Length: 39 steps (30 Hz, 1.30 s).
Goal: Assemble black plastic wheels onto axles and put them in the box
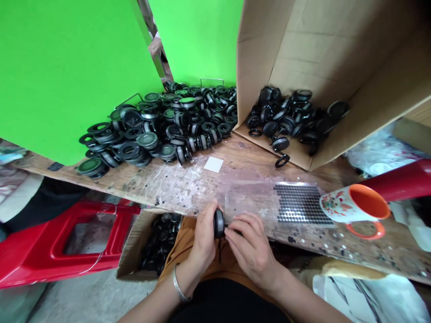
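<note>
My left hand [203, 237] is closed around a small black round part [219, 223], held on edge just below the near edge of the wooden bench [168, 184]. My right hand [251, 244] has its fingertips pinched against the right face of that same part. Just above my hands lies a clear sheet of small black dot stickers [299, 204]. A large heap of similar black round parts [161, 128] covers the back of the bench.
A tipped cardboard box [336, 58] holds more black parts at the right. An orange-and-white mug [355, 208] lies on its side by the sticker sheet. A red plastic stool [63, 242] and a carton of parts [158, 244] sit below. Green panels stand behind; another person's hand [155, 45] shows between them.
</note>
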Motion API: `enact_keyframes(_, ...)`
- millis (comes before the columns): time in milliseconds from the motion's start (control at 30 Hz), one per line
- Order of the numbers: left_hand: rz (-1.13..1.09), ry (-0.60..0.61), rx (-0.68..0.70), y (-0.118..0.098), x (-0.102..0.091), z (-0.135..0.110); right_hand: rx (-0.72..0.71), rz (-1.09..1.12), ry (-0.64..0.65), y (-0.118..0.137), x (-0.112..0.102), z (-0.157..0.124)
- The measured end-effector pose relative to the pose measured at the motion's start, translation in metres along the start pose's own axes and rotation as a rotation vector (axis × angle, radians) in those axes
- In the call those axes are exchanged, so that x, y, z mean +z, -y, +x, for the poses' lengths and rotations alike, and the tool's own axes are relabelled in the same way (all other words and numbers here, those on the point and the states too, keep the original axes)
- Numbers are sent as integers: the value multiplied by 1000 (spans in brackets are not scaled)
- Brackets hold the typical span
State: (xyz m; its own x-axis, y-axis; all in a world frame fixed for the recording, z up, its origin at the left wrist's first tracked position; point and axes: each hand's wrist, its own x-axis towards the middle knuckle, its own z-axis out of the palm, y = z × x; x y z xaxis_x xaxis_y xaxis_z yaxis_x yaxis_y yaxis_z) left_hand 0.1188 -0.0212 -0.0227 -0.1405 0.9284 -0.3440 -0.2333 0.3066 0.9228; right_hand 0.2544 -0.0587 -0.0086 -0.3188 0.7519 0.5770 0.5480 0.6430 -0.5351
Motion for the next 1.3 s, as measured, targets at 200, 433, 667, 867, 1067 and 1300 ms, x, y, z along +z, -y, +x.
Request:
enact_keyframes(200, -76, 43, -77, -2, 11, -6, 310, 292, 39, -6, -10, 4)
enact_keyframes(433, -85, 29, -55, -6, 10, -5, 456, 410, 125, -5, -12, 6)
enact_keyframes(667, 238, 207, 148, -17, 8, -19, 676, 622, 380, -7, -16, 14)
enact_keyframes(867, 122, 169, 97, -18, 8, -14, 609, 409, 208, -38, -41, 17)
enact_keyframes(1067, 52, 96, 66, -16, -1, -3, 641, -411, 28, -121, -68, 2)
enact_keyframes(1300, 58, 85, 110, -15, -1, -2, 663, -511, 168, -143, -64, 3)
